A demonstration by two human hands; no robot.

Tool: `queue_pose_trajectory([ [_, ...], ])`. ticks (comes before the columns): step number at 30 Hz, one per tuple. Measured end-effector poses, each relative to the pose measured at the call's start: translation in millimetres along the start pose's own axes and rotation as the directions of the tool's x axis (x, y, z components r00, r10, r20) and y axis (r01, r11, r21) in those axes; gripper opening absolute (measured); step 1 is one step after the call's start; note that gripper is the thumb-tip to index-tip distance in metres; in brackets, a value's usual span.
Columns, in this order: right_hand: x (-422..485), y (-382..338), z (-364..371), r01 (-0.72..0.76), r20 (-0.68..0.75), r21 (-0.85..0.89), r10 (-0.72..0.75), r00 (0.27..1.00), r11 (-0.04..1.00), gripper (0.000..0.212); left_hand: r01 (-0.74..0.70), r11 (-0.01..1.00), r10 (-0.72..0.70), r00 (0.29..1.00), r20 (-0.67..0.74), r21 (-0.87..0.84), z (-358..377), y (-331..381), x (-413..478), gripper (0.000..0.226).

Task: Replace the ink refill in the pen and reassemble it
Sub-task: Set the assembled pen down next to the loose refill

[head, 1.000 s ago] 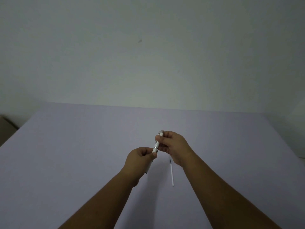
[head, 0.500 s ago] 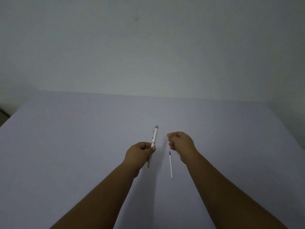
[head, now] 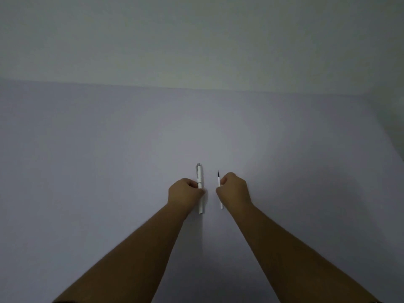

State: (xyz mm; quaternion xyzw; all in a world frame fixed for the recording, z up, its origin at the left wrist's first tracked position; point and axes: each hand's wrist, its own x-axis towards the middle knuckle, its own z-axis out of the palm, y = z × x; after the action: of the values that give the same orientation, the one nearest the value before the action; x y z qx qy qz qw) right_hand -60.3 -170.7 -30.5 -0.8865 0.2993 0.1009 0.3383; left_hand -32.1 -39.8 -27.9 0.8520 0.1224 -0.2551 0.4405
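L hand [head: 185,193] curled round pen [head: 199,189] mid-barrel; clip end pointing away, tip end toward body; looks assembled, lying on or just above table [head: 87,171], can't tell which; R hand [head: 234,190] curled shut just beside loose refill [head: 219,189], thumb side touching it, pinched or not unclear; both long axes parallel, running fore-aft, near each other w/ small gap; pen nearer L, refill nearer R; judging by layout, prob. last step, setting down.

Pale table [head: 109,171] bears pen [head: 199,174] and refill [head: 218,181]
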Motion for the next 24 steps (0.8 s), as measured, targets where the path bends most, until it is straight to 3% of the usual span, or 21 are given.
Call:
queue_pose_trajectory([
  [9, 1.3, -4.0, 13.7, -0.012, 0.043, 0.073, 0.008, 0.999, 0.997, 0.017, -0.070, 0.992, 0.075, 0.996, -0.047, 0.102, 10.8, -3.1, 3.7, 0.023],
  [24, -0.8, -3.9, 14.1, -0.013, 0.045, 0.103, 0.008, 0.999, 0.995, 0.012, -0.058, 0.990, 0.067, 0.996, -0.065, 0.128, 14.2, -5.2, 8.5, 0.025],
])
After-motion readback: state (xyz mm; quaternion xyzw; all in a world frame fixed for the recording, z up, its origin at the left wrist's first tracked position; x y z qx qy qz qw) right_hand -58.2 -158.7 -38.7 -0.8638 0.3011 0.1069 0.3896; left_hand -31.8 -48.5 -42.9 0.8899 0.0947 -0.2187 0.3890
